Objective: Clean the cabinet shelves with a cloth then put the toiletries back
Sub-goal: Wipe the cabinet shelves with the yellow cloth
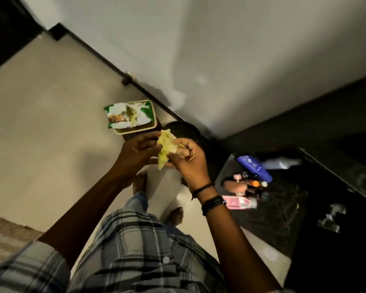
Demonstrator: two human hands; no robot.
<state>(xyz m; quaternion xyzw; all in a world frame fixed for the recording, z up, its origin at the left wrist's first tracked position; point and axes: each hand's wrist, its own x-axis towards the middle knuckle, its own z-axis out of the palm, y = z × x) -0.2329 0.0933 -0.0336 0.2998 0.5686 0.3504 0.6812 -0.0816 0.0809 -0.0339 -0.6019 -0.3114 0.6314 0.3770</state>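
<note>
- Shirt (135, 250) at the bottom.
- Left hand (138, 151) and right hand (188, 163) both pinch the yellow cloth (164, 150), mid-frame.
- Toiletries (251, 182) sit on the tabletop (273, 218), right.
- I think the cloth is being readied; next, wipe the shelves.

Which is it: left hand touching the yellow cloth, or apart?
Touching. The head view shows the left hand pinching the yellow cloth with no gap between them; the right hand grips its other side.
</note>
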